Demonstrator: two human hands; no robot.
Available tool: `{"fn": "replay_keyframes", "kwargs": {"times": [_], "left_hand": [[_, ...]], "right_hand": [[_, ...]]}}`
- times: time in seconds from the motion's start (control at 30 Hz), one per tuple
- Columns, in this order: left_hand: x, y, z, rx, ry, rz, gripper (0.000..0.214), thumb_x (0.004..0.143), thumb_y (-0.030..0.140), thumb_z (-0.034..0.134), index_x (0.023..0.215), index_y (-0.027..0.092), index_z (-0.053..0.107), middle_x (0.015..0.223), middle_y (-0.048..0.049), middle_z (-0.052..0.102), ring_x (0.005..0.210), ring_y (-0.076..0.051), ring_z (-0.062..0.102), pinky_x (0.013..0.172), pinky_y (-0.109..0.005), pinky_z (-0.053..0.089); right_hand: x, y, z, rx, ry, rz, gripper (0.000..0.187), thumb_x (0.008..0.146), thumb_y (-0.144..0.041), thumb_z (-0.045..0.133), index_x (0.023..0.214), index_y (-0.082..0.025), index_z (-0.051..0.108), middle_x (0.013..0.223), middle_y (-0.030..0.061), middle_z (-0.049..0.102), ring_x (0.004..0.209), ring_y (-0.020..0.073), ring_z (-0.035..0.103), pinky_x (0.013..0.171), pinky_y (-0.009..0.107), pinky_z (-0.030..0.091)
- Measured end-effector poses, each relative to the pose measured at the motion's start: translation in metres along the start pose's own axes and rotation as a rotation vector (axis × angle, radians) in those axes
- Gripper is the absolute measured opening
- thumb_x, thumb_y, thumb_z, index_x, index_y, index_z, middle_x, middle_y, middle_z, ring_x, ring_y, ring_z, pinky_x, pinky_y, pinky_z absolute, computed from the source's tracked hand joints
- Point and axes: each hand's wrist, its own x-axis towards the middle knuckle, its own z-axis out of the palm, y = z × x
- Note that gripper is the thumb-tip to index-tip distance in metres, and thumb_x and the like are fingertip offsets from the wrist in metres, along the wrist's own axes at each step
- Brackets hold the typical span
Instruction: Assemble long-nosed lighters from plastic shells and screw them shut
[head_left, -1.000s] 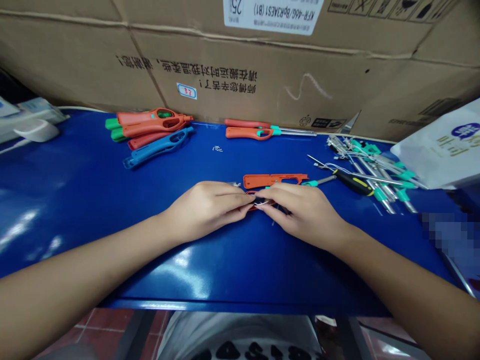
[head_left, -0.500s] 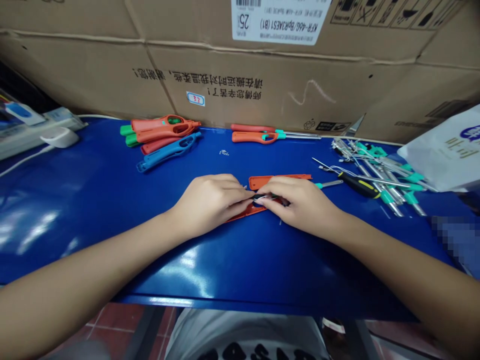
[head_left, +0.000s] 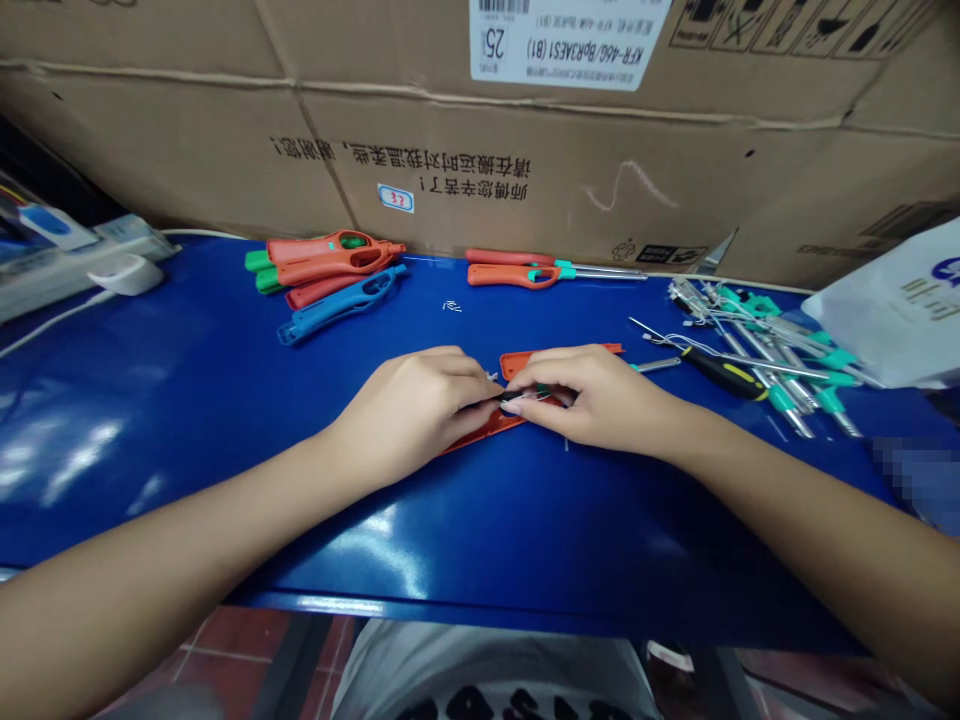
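Note:
My left hand (head_left: 412, 405) and my right hand (head_left: 592, 395) meet at the middle of the blue table (head_left: 225, 420). Both pinch small parts over an orange lighter shell half (head_left: 487, 425) that lies flat under my fingers. A thin white wire and a small dark piece show between my fingertips. A second orange shell half (head_left: 559, 355) lies just behind my right hand, with a metal tube (head_left: 656, 365) sticking out to its right.
Orange, green and blue lighter bodies (head_left: 330, 275) lie at the back left, two orange lighters (head_left: 525, 268) at the back middle. Several metal tubes with green ends (head_left: 772, 340) and a black-yellow screwdriver (head_left: 724, 372) lie right. Cardboard boxes (head_left: 525, 130) stand behind. A white bag (head_left: 900, 310) sits far right.
The view has shifted slightly. My hands stay together on the shell, and the orange shell half now shows further out under my left fingers.

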Motion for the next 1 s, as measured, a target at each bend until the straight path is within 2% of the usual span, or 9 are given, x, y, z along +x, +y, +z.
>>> {"fn": "replay_keyframes", "kwargs": {"times": [0.2,0.3,0.43,0.57,0.7,0.77,1.0], "left_hand": [[0.0,0.003,-0.001,0.036,-0.052,0.024,0.018,0.097,0.021,0.062,0.103,0.014,0.078,0.092,-0.0077,0.076,0.081,-0.021,0.07,0.071,-0.031,0.054],[0.0,0.005,-0.004,0.068,-0.062,0.005,0.017,0.097,0.022,0.063,0.101,0.015,0.078,0.091,-0.0066,0.076,0.082,-0.021,0.07,0.071,-0.03,0.053],[-0.002,0.01,-0.007,0.152,-0.093,-0.027,0.015,0.095,0.024,0.065,0.092,0.015,0.077,0.083,-0.0049,0.074,0.076,-0.021,0.068,0.064,-0.03,0.049],[-0.004,0.013,-0.008,0.166,-0.112,-0.05,0.015,0.095,0.024,0.066,0.088,0.014,0.076,0.081,-0.0047,0.074,0.075,-0.022,0.068,0.064,-0.031,0.049],[-0.005,0.013,-0.009,0.123,-0.111,-0.046,0.012,0.093,0.023,0.069,0.087,0.015,0.076,0.081,-0.0036,0.074,0.074,-0.022,0.068,0.065,-0.032,0.049],[-0.005,0.013,-0.01,0.119,-0.117,-0.051,0.011,0.093,0.02,0.069,0.088,0.014,0.076,0.081,-0.0037,0.074,0.074,-0.022,0.068,0.065,-0.033,0.05],[-0.004,0.015,-0.009,0.094,-0.123,-0.058,0.013,0.095,0.019,0.065,0.093,0.014,0.076,0.083,-0.0049,0.075,0.076,-0.023,0.07,0.066,-0.034,0.053]], "right_hand": [[0.007,-0.003,-0.003,0.111,-0.112,0.204,0.019,0.091,-0.033,0.065,0.088,-0.018,0.076,0.068,-0.002,0.066,0.055,0.0089,0.046,0.054,0.024,0.034],[0.012,-0.007,-0.005,0.116,-0.137,0.241,0.016,0.087,-0.032,0.067,0.088,-0.018,0.076,0.069,-0.0019,0.067,0.056,0.0092,0.047,0.055,0.024,0.034],[0.015,-0.012,-0.004,0.102,-0.12,0.224,0.013,0.086,-0.027,0.068,0.089,-0.018,0.076,0.074,-0.0009,0.07,0.059,0.0098,0.05,0.058,0.024,0.036],[0.012,-0.01,0.001,0.064,-0.107,0.148,0.015,0.09,-0.028,0.067,0.096,-0.019,0.076,0.078,-0.0004,0.068,0.064,0.0107,0.054,0.061,0.025,0.038],[0.006,-0.005,0.002,-0.05,-0.073,0.046,0.027,0.088,-0.034,0.072,0.112,-0.022,0.073,0.109,0.0049,0.069,0.089,0.017,0.064,0.075,0.028,0.045],[0.004,-0.005,0.002,-0.09,-0.091,0.04,0.03,0.088,-0.036,0.073,0.115,-0.024,0.071,0.117,0.005,0.067,0.095,0.0187,0.065,0.081,0.03,0.047],[0.0,-0.01,0.0,-0.161,-0.115,0.1,0.026,0.088,-0.035,0.073,0.111,-0.024,0.071,0.113,0.0044,0.068,0.098,0.0208,0.067,0.081,0.031,0.049]]}}
